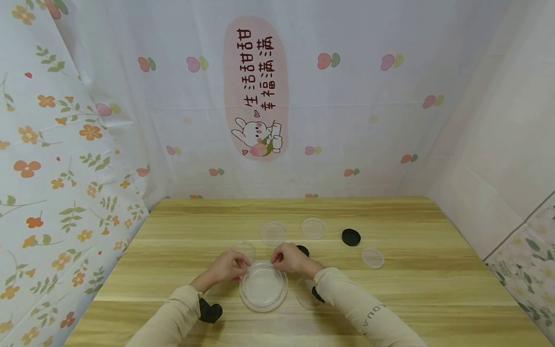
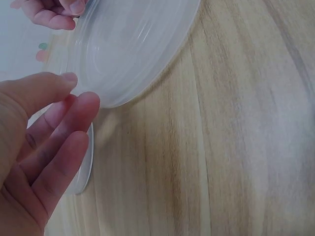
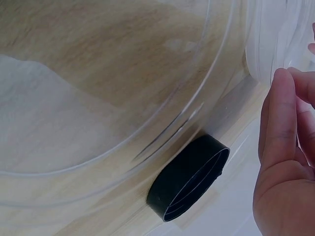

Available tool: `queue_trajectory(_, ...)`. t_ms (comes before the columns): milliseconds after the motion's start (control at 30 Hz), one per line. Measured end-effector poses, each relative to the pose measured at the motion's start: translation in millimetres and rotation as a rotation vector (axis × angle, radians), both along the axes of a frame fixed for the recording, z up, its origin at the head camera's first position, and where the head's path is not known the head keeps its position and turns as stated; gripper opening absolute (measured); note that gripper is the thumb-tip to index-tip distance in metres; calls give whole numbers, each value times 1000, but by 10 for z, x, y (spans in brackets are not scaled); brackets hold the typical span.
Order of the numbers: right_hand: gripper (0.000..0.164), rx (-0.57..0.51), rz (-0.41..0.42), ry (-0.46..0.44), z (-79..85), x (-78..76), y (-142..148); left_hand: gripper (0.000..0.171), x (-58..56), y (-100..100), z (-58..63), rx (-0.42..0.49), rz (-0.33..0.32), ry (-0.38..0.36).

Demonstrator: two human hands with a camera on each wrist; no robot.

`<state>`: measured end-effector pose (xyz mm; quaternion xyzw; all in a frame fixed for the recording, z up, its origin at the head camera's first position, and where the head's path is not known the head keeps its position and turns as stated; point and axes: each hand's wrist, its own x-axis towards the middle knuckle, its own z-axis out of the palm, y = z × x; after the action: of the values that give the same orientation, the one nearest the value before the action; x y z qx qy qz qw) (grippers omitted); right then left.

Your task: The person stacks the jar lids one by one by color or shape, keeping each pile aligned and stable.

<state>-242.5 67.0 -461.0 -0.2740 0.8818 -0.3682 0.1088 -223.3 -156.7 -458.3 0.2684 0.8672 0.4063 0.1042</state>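
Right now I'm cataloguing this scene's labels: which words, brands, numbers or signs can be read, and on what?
"生活甜甜甜": pink oval print on white fabric backdrop, sideways.
"幸福满满满": same print.
"OUA": beige right sleeve; adjoining letters unclear.
Clear round plastic pieces, black round caps: none readable.

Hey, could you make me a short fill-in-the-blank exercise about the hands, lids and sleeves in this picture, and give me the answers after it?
1. The left hand is at the rim of the central clear lids, across from the ____ hand.
2. The rightmost opaque cap is ____ in colour.
3. That cap is nearer the right hand than the ____ hand.
4. The sleeve with printed letters covers the ____ arm.

Missing words: right; black; left; right.
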Motion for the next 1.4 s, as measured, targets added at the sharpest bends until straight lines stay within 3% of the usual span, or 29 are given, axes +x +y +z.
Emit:
queue_trajectory(300,5,-8,-32,-39,9,1,14,13,-17,-65,8,51,-21,-15)
queue_trajectory(433,4,-12,-28,-26,30,-13,38,13,-24,-85,-6,72,2,18)
queue_trajectory(600,5,-24,0,66,89,-66,31,11,-31,-106,1,46,98,67)
queue_trajectory(767,6,1,-2,103,156,-138,-35,11,-44,-113,6,49,205,128)
queue_trajectory(1000,3,-7,-3,64,219,-269,-175,11,-85,-110,-35,86,348,221)
queue_trajectory(1033,3,-16,2,51,212,-298,-194,11,-93,-111,-38,94,369,225)
queue_trajectory(1067,6,-40,24,72,102,-395,-201,11,-104,-112,-42,103,385,224)
queue_trajectory(1167,6,-47,26,59,82,-454,-248,12,-128,-117,-58,142,429,214)
queue_trajectory(1400,7,-59,-52,-9,196,-365,-392,15,-153,-141,-139,185,506,232)
